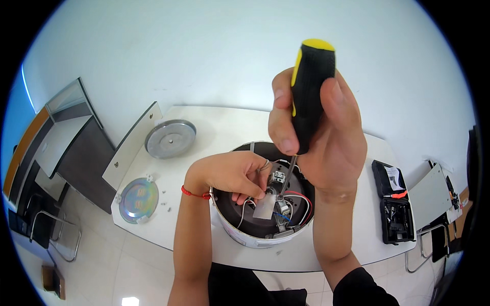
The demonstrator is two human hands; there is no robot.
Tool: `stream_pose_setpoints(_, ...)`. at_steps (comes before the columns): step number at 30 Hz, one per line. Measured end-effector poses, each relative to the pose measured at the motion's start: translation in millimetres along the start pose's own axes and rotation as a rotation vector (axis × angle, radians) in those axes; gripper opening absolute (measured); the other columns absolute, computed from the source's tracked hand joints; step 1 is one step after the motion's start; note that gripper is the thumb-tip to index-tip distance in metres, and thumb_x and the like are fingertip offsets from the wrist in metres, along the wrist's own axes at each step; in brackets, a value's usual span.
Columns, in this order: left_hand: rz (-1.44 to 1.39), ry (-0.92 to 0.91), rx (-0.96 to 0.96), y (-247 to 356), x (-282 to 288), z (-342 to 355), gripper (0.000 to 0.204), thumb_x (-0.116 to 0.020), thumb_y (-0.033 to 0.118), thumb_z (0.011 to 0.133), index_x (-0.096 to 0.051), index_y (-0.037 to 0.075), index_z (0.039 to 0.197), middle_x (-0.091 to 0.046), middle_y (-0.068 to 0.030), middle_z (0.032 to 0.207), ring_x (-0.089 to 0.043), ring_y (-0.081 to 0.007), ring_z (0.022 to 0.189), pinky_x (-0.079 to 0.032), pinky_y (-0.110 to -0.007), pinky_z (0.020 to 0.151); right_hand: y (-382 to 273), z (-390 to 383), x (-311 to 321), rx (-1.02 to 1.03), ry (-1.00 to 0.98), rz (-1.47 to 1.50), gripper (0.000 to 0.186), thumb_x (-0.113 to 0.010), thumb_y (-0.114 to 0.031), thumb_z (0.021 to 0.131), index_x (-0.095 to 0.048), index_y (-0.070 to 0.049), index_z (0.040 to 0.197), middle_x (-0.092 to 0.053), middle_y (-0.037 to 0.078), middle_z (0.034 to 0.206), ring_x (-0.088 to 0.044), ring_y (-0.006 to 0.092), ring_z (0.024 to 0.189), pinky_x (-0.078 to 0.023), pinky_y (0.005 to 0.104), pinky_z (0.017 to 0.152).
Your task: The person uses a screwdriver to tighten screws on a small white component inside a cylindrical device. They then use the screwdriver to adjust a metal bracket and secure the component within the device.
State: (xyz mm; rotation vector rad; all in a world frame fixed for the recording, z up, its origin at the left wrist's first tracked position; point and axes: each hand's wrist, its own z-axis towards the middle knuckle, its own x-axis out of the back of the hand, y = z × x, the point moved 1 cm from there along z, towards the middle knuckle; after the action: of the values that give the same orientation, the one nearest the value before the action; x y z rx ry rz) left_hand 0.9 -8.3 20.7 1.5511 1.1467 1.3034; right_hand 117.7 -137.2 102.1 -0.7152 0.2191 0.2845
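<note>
My right hand [332, 137] grips a screwdriver with a black and yellow handle [312, 86], held nearly upright. Its metal shaft points down into a round, drum-shaped appliance housing [237, 235] with a dark inside. Over the housing, my left hand [240, 176] pinches a small flat metal plate [264, 208] near the screwdriver's lower end. Around the plate lie metal brackets [278, 176] and red, white and blue wires [308, 206]. The exact spot where the tip touches is too small to make out.
A round grey metal lid [171, 138] lies at the table's far left. Nearer on the left is a shiny iridescent disc [139, 200] with small screws [164, 204] beside it. An open black tool case [395, 219] stands at the table's right edge. The white wall [214, 56] rises behind.
</note>
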Motion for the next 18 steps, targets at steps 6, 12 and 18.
stream_pose_setpoints(6, 0.022, 0.005, 0.007, 1.2, -0.3, -1.4, 0.015, -0.072, 0.008, 0.082, -0.061, 0.0, 0.085, -0.072, -0.0086, 0.074, -0.062, -0.0112, 0.053, -0.048, -0.025, 0.049, 1.2, 4.5, 2.0, 0.008, -0.107, 0.058, 0.069, -0.026, -0.053, 0.109, -0.047, 0.007, 0.138, -0.062, 0.015, 0.088, -0.053, 0.0167, 0.055, -0.043, 0.0295, 0.051)
stream_pose_setpoints(12, 0.011, -0.013, 0.006, -1.7, 0.9, -0.6, 0.014, -0.072, 0.008, 0.083, -0.061, 0.0, 0.086, -0.072, -0.0082, 0.074, -0.063, -0.0111, 0.053, -0.048, -0.025, 0.049, 3.2, 1.7, 2.5, -0.028, -0.051, -0.004, 0.065, -0.028, -0.055, 0.108, -0.048, 0.003, 0.131, -0.059, 0.013, 0.083, -0.049, 0.016, 0.051, -0.04, 0.0291, 0.049)
stream_pose_setpoints(18, -0.001, -0.025, 0.011, -2.6, 1.6, -1.2, 0.012, -0.071, 0.007, 0.084, -0.061, 0.0, 0.086, -0.072, -0.008, 0.075, -0.063, -0.0112, 0.054, -0.048, -0.024, 0.049, 6.8, 0.2, 1.7, -0.021, -0.017, 0.07, 0.065, -0.024, -0.055, 0.108, -0.049, 0.001, 0.129, -0.056, 0.012, 0.076, -0.046, 0.0157, 0.047, -0.039, 0.0287, 0.047)
